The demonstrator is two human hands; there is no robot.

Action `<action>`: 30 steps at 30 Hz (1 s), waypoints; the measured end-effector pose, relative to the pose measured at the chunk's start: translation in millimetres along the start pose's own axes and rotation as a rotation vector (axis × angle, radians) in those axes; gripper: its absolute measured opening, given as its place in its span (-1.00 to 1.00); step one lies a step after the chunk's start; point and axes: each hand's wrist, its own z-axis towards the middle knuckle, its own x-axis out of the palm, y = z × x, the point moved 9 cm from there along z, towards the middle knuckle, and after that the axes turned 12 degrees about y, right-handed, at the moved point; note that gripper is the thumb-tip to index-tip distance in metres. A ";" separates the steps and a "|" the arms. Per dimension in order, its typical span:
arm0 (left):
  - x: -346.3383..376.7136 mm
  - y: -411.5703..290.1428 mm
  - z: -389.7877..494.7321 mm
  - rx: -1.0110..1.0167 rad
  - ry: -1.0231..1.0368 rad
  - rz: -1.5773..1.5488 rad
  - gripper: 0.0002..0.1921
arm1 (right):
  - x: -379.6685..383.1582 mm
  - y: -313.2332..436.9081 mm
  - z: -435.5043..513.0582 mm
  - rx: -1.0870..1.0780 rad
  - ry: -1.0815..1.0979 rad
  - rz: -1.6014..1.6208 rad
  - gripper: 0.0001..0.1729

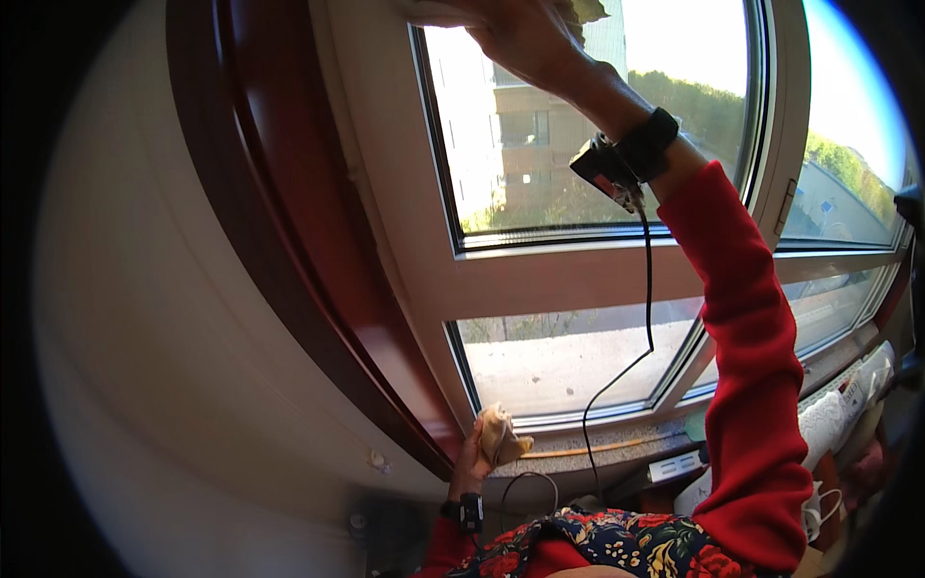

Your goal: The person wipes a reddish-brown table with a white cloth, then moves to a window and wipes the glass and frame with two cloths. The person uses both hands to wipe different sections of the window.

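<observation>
My left hand (473, 459) is low by the sill, gripping a crumpled beige cloth (500, 437) near the lower corner of the window frame (571, 278). Stretched high, my right hand (517, 36) is at the upper window pane (549, 173), partly cut off by the picture's top edge. A yellowish-brown cloth (589, 10) sticks out beside that hand and appears held in it; the fingertips' grip is not fully visible. A black strapped device (614, 162) with a cable (649, 289) sits on the right wrist, and another device (471, 511) on the left.
A dark red wooden trim (311, 217) runs down beside the window, next to a pale wall (166, 303). The stone sill (600, 455) lies below the lower pane. White bags (831, 426) and a white power strip-like object (676, 466) sit to the right. The cable hangs across the window.
</observation>
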 end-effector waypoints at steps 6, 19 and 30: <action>35.7 -5.1 -7.5 0.083 -0.065 0.104 -0.57 | 13.9 93.6 -99.5 -0.060 0.205 0.307 -0.70; 252.2 -38.3 -36.3 0.363 0.189 0.810 -0.66 | -29.4 101.1 -204.1 -0.079 0.503 0.345 -0.64; 387.1 -22.5 -37.9 0.335 0.697 0.721 -0.81 | -148.0 -104.7 -202.7 0.218 0.243 -0.183 -0.35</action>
